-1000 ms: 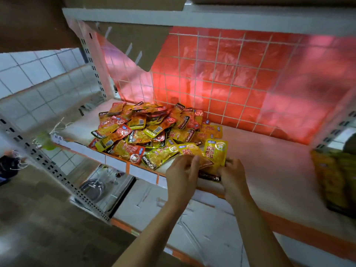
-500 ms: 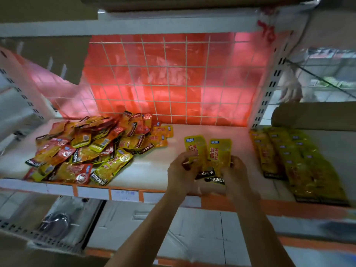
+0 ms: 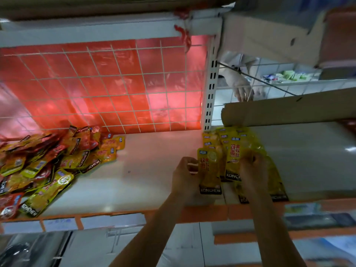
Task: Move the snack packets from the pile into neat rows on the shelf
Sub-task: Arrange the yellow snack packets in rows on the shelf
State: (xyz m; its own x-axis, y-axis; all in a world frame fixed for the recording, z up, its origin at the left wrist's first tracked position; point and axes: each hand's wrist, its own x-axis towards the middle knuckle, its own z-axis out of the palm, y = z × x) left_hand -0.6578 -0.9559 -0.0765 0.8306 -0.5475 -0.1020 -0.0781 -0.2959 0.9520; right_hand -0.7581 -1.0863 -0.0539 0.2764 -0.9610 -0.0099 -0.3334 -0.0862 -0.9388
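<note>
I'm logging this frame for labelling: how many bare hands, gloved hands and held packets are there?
Bare hands: 2, left hand and right hand
Gloved hand: 1
Held packets: 2, left packet and right packet, one per hand
Total: 5

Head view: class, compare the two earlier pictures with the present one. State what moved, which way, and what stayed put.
The left hand and right hand carried the left packet and right packet rightward along the shelf, from the pile's edge to the laid rows. Both hands keep their grip on their packets. The pile stayed where it lay.
</note>
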